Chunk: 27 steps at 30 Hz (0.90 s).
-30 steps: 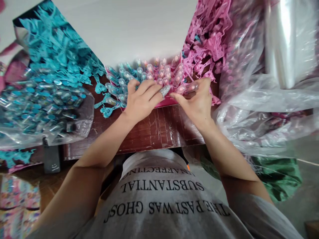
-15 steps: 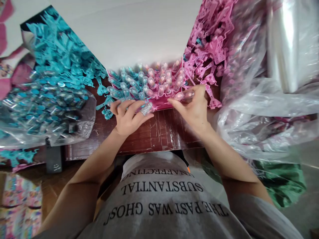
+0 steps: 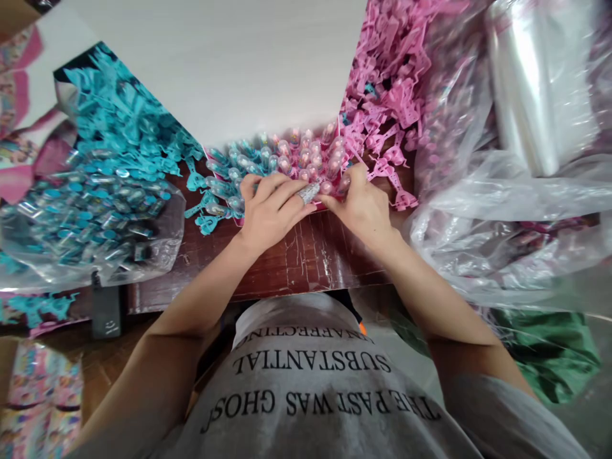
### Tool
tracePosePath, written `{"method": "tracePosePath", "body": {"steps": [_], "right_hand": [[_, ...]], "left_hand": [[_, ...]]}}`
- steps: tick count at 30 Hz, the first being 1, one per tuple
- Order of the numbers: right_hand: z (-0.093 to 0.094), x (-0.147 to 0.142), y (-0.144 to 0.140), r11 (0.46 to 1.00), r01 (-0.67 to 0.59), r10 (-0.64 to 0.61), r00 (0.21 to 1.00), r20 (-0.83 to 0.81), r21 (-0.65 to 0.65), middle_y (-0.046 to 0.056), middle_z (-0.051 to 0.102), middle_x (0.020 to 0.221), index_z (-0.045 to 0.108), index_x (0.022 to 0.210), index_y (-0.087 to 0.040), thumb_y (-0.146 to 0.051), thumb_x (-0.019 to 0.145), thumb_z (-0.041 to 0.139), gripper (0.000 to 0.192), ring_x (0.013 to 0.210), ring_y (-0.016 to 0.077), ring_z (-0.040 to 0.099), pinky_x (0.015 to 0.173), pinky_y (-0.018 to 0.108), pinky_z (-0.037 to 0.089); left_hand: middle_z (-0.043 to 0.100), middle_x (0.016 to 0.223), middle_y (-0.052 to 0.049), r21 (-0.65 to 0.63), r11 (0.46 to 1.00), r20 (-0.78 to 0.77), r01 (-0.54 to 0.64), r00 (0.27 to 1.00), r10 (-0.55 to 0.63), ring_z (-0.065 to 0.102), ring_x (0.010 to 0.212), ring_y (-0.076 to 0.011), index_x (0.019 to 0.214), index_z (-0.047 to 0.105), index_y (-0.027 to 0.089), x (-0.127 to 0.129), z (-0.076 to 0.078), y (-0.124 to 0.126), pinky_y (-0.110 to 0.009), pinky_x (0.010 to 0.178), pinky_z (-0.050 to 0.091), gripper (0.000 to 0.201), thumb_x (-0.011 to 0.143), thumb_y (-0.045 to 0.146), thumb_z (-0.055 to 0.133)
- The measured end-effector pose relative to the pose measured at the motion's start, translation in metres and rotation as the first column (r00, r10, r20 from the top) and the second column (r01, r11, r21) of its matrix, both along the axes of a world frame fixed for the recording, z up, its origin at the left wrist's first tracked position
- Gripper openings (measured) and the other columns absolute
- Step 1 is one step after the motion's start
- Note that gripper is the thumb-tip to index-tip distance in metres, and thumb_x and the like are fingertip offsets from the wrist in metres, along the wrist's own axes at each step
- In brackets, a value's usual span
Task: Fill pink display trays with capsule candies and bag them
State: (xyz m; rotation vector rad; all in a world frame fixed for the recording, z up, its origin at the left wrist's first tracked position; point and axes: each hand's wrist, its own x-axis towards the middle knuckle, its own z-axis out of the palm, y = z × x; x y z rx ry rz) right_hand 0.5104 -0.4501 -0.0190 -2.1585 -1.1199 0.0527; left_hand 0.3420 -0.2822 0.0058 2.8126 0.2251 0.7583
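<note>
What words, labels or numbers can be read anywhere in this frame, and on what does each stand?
"THE PAST WAS GHOST": bottom line on the person's grey printed T-shirt, upside down in the head view; the last letter is partly lost in a fold.
"SUBSTANTIAL": line above it on the same shirt.
"UNAFFECTING": top line, partly hidden in a fold, so uncertain.
Colourful printed cardboard sheets at lower left: print too blurred to read.
Small black device on the table edge: pale mark, not legible.

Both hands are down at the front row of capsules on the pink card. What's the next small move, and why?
Probably press the pink capsule under the right hand into the front row of the pink card, with the left hand steadying the card. The right fingertips sit on that capsule at the row's right end, and the left hand lies flat across the card's front edge.
</note>
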Motion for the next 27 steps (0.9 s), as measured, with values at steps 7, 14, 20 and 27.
{"method": "tracePosePath", "body": {"steps": [7,14,20,27], "right_hand": [[0.029,0.003,-0.008,0.987,-0.138,0.127,0.984,0.129,0.080,0.020,0.059,0.154,0.042,0.158,-0.025,-0.080,0.096,0.060,0.085,0.145,0.0423,0.057,0.118,0.068,0.051],[0.031,0.006,-0.002,0.940,-0.342,0.332,0.928,0.171,0.026,0.011,0.039,0.176,0.031,0.171,-0.034,-0.052,0.113,0.038,0.061,0.167,0.0348,0.031,0.134,0.072,0.032],[0.053,0.001,-0.002,0.926,-0.377,0.363,0.907,0.213,0.026,0.005,0.042,0.175,0.047,0.161,-0.041,-0.060,0.101,0.068,0.067,0.167,0.0425,0.030,0.133,0.079,0.024],[0.053,0.006,0.013,0.898,-0.433,0.439,0.864,0.248,-0.079,-0.004,0.059,0.163,0.072,0.123,-0.042,-0.048,0.102,0.070,0.021,0.160,0.0383,0.043,0.132,0.085,0.010]], "left_hand": [[0.059,0.165,0.003,0.055,0.998,-0.041,-0.043,0.998,0.045,0.049,0.158,-0.0251,0.107,0.072,0.029,0.004,0.001,-0.004,-0.057,0.135,0.023,0.025,0.113,0.046,0.055],[0.052,0.170,-0.008,0.023,1.000,0.003,-0.004,1.000,0.004,0.044,0.163,-0.0267,0.147,0.059,0.025,0.016,0.029,-0.012,-0.056,0.139,0.019,0.047,0.116,0.048,0.033],[0.055,0.167,-0.018,-0.086,0.975,0.097,-0.203,0.973,0.211,0.040,0.165,-0.0333,0.148,0.055,0.025,-0.042,0.019,-0.015,-0.063,0.138,0.017,0.048,0.108,0.052,0.055],[0.060,0.162,-0.016,-0.054,0.949,0.109,-0.311,0.943,0.315,0.042,0.163,-0.0356,0.135,0.061,0.027,-0.036,-0.015,-0.024,-0.070,0.137,0.007,0.043,0.103,0.054,0.069]]}}
